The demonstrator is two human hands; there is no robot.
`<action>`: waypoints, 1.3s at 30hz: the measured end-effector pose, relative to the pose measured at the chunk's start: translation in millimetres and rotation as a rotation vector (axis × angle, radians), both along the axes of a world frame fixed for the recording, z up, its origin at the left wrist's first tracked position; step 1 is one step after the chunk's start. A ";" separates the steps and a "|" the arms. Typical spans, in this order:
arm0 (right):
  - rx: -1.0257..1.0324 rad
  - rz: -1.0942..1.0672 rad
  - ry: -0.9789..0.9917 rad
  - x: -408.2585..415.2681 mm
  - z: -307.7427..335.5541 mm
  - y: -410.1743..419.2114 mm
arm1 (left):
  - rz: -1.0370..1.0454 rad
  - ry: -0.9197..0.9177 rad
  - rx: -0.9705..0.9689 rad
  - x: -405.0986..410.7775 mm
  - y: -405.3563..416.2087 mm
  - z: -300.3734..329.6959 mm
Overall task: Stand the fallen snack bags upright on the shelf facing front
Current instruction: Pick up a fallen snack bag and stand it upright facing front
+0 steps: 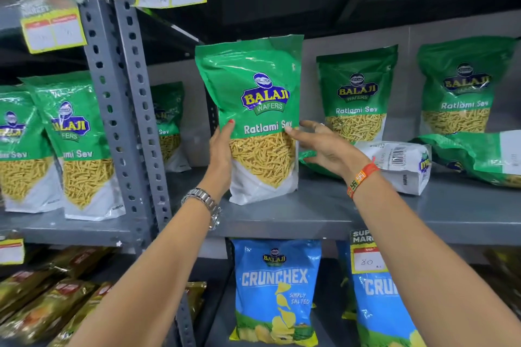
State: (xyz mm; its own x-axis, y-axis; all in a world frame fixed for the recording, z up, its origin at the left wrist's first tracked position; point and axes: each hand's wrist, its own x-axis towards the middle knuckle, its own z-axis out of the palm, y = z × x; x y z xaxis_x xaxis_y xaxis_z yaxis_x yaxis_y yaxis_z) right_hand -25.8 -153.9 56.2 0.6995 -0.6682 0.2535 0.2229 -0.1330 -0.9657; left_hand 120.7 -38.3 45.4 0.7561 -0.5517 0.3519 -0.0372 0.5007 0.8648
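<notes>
The glossy green-and-white plastic pouch of Ratlami Sev [253,118] stands upright on the grey metal shelf [310,214], label to the front, near the shelf's left end beside the grey perforated steel upright [124,110]. The left hand [221,155] cups its left edge, thumb on the front, so it looks lightly held rather than squeezed; the right hand [324,146] is spread open with fingertips at the pouch's right edge, not closed on anything. The film looks thin, slick and crinkly, the bag light and puffed, its fried strands brittle, so I would steady it by the side seams and flat bottom gusset instead of pressing the belly. Just behind the right hand a second green pouch [394,160] lies fallen, white barcoded back showing, and another fallen green pouch [473,158] lies further right. Two like pouches stand behind them against the back wall.
</notes>
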 end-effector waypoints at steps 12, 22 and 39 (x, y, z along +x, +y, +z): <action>-0.125 0.014 0.016 9.8 -8.0 -5.0 | -0.159 -0.022 -0.028 5.5 5.6 5.3; -0.116 0.048 -0.008 4.7 -8.7 11.3 | -0.118 0.028 0.054 22.2 -3.1 -0.8; -0.122 -0.054 -0.113 -3.3 -24.1 51.9 | -0.019 -0.107 0.069 -8.0 24.9 -27.6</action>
